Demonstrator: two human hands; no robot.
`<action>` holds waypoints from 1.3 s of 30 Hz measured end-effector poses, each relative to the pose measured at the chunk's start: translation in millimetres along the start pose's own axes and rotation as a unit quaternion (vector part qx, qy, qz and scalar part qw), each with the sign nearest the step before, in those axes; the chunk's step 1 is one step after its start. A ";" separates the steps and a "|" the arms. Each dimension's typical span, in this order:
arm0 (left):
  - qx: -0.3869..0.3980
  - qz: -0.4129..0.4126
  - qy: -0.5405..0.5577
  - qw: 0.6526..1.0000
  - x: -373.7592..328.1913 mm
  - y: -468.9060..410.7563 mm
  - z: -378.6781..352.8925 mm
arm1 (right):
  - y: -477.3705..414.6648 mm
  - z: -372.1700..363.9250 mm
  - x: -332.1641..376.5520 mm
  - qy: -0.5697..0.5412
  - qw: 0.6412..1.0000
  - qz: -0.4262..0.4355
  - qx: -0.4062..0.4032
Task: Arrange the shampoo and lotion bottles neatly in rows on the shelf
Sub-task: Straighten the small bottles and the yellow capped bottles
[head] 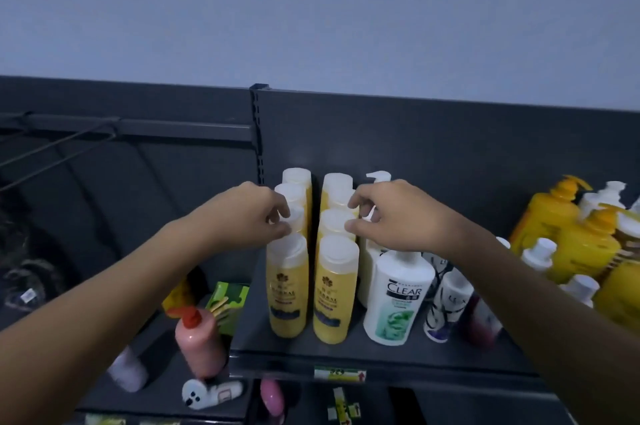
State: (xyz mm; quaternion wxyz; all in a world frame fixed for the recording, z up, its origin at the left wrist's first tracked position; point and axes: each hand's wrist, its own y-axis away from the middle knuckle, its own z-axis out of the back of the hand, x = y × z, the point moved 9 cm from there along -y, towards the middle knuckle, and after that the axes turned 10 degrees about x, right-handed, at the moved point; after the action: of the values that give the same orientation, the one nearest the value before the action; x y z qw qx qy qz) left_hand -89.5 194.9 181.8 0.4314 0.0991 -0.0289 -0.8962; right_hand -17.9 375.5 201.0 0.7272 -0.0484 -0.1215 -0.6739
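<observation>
- Dim indoor scene with a cool bluish cast; the wall (pixel 311 9) in the upper half is evenly and softly lit.
- The dark shelf (pixel 450 161) across the middle swallows detail, and the left edge is near black.
- Wide-angle bending curves the shelf lines toward the frame edges.
- Soft overall; objects at the lower left and the yellow pump bottles (pixel 554 227) at right are blurred.
</observation>
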 end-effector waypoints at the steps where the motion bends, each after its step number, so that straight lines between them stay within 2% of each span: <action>1: 0.009 -0.010 -0.001 1.000 -1.2 -1.6 -3.2 | -2.5 -5.8 3.2 0.000 1.000 0.000 0.008; 6: 0.063 -0.040 -0.034 0.997 -8.0 -9.3 -31.5 | -11.4 -37.6 18.7 0.043 0.997 0.022 0.055; 22: 0.051 -0.048 -0.042 0.997 -4.7 -20.5 -38.6 | -21.7 -55.8 10.4 0.052 0.991 0.075 0.096; 33: 0.060 -0.071 -0.093 0.991 -14.4 -18.0 -36.4 | -20.1 -50.0 8.7 0.011 0.993 0.088 0.080; 36: 0.083 -0.059 -0.093 0.990 -10.8 -17.7 -34.7 | -25.3 -22.1 6.4 -0.068 0.994 0.089 0.010; 39: 0.056 -0.068 -0.048 0.995 -4.3 -22.8 -18.4 | -45.7 -4.6 -3.6 -0.066 0.995 0.062 -0.036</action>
State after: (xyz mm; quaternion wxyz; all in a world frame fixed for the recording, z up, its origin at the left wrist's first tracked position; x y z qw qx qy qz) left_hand -100.6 213.1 161.4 0.3616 0.0818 -0.0928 -0.9241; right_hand -62.9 373.9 191.4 0.7557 -0.1260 -0.1419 -0.6268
